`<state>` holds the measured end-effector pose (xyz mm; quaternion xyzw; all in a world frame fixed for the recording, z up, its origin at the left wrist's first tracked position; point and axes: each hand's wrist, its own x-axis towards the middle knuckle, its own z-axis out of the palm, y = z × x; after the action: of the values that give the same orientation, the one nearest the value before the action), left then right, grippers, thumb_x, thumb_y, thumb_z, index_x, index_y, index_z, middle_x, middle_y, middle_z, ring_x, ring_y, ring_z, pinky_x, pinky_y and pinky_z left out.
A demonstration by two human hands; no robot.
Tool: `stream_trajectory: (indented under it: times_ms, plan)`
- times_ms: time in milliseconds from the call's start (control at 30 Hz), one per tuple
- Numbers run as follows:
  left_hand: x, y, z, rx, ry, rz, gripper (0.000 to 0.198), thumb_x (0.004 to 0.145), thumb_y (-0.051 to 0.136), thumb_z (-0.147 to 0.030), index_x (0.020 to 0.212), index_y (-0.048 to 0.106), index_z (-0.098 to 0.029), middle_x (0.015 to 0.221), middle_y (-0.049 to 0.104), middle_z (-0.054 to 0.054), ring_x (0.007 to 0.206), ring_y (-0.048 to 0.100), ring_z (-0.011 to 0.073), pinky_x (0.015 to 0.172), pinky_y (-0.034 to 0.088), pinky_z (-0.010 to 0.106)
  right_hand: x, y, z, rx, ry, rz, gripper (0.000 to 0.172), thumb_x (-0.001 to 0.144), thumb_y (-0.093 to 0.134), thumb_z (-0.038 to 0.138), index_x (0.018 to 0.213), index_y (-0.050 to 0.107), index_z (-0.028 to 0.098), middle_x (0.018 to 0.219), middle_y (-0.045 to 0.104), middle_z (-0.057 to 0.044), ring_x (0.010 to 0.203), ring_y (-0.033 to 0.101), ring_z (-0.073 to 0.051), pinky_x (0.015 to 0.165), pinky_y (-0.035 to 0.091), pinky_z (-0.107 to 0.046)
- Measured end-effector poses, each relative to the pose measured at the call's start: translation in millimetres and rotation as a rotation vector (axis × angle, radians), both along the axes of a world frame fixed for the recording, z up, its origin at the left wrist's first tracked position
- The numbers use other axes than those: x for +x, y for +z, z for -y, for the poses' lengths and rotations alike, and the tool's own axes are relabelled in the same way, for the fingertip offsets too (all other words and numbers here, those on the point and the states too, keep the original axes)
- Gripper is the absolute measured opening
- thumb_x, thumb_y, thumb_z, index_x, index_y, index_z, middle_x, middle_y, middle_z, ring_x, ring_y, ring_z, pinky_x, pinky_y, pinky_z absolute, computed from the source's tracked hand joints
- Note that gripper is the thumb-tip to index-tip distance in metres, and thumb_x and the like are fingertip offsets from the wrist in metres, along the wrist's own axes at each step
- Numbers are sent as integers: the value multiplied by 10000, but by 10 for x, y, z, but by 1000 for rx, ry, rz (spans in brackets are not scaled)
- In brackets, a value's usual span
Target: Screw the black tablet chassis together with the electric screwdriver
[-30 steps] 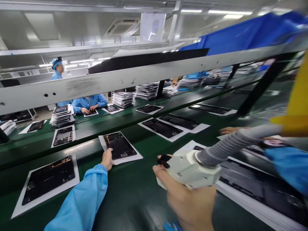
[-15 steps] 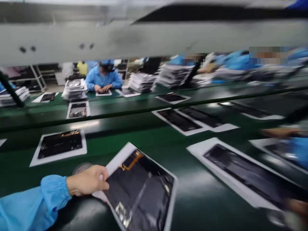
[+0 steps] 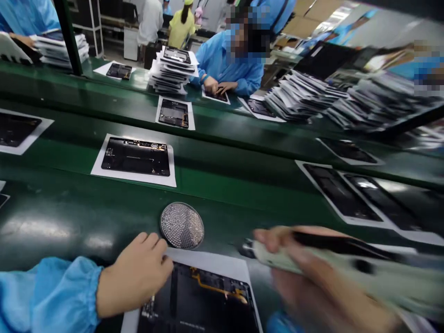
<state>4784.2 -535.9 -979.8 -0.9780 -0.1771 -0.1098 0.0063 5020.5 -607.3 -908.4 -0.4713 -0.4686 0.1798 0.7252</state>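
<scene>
My left hand (image 3: 135, 273), in a blue sleeve, has its fingers curled at the upper left edge of a dark tablet panel (image 3: 204, 305). What its fingertips hold, if anything, is hidden. An orange flex cable runs across that panel, which lies on a white sheet (image 3: 222, 261) at the bottom of the view. Smeared by motion, my right hand (image 3: 312, 273) is wrapped round a pale green electric screwdriver (image 3: 385, 280), its tip pointing left above the panel's right side. A round dish (image 3: 182, 225) with a shiny dotted surface sits just beyond the sheet.
Another tablet panel on paper (image 3: 137, 157) lies farther left, and two more (image 3: 342, 192) at the right. Across the green bench (image 3: 222, 175) a co-worker in blue (image 3: 225, 60) handles a panel between stacks of papers (image 3: 171, 74). A dark post (image 3: 67, 37) stands at the left.
The held panel and sheet have come down to the bench in front of me. My right hand has come up from the right with the screwdriver. The view has swung left.
</scene>
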Motion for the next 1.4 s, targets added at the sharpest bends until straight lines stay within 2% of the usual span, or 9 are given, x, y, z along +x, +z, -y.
stream_trajectory:
  times_ms: [100, 200, 300, 533, 667, 867, 1000, 1233, 1400]
  plan:
    - [86, -304, 5, 204, -40, 239, 101, 876, 533, -132, 857, 629, -106, 873, 613, 136, 805, 561, 262, 717, 459, 394, -340, -238, -405, 1, 128, -37, 168, 724, 771, 197, 872, 702, 233, 635, 632, 12, 624, 603, -147, 686, 545, -332]
    - [201, -438, -5, 258, -66, 315, 146, 906, 488, -111, 847, 621, -109, 890, 621, 142, 795, 549, 245, 706, 437, 383, -392, -398, -573, 13, 145, -29, 173, 747, 710, 145, 899, 699, 227, 628, 627, 17, 618, 599, -141, 677, 539, -325]
    - [283, -397, 43, 200, -36, 320, 122, 886, 506, -86, 837, 614, -114, 830, 611, 113, 736, 542, 234, 649, 421, 364, -311, -404, -527, -1, 133, -21, 181, 754, 678, 129, 904, 699, 229, 627, 614, 26, 594, 580, -133, 647, 532, -319]
    - [369, -106, 190, -14, -40, 112, 78, 835, 619, -120, 761, 597, -129, 695, 560, 58, 649, 527, 207, 555, 384, 313, -245, -320, -398, -59, 170, -15, 237, 743, 645, 96, 912, 720, 244, 610, 606, 29, 558, 565, -145, 582, 508, -328]
    - [423, -30, 195, -14, -37, 183, 98, 830, 617, -138, 733, 623, -129, 713, 552, 69, 679, 518, 218, 574, 382, 332, -211, -318, -388, -55, 164, -20, 235, 757, 653, 102, 925, 724, 251, 626, 619, 30, 566, 569, -146, 611, 512, -338]
    - [450, -56, 215, 67, -48, 363, 144, 873, 575, -135, 751, 651, -130, 809, 584, 92, 791, 520, 232, 671, 402, 345, -185, -314, -373, -59, 151, -7, 230, 755, 667, 99, 923, 722, 245, 633, 624, 25, 576, 578, -159, 627, 522, -357]
    - [469, -106, 234, 51, -66, 320, 147, 864, 569, -106, 730, 622, -134, 706, 533, 60, 668, 485, 205, 574, 347, 331, -144, -301, -360, -86, 166, -13, 183, 768, 684, 127, 904, 719, 242, 630, 623, 18, 581, 570, -160, 640, 516, -356]
    - [588, -145, 240, 31, -74, 256, 138, 876, 552, -97, 753, 605, -129, 723, 535, 64, 686, 506, 212, 573, 392, 330, -71, -325, -377, -86, 157, -2, 176, 761, 709, 165, 900, 727, 270, 626, 617, 19, 577, 562, -171, 618, 500, -363]
    - [647, -101, 217, 20, -107, 143, 92, 839, 565, -88, 768, 617, -112, 748, 535, 77, 701, 520, 220, 561, 435, 328, 32, -95, -165, -46, 159, 14, 197, 778, 770, 226, 962, 739, 290, 650, 614, 25, 594, 551, -159, 658, 514, -366]
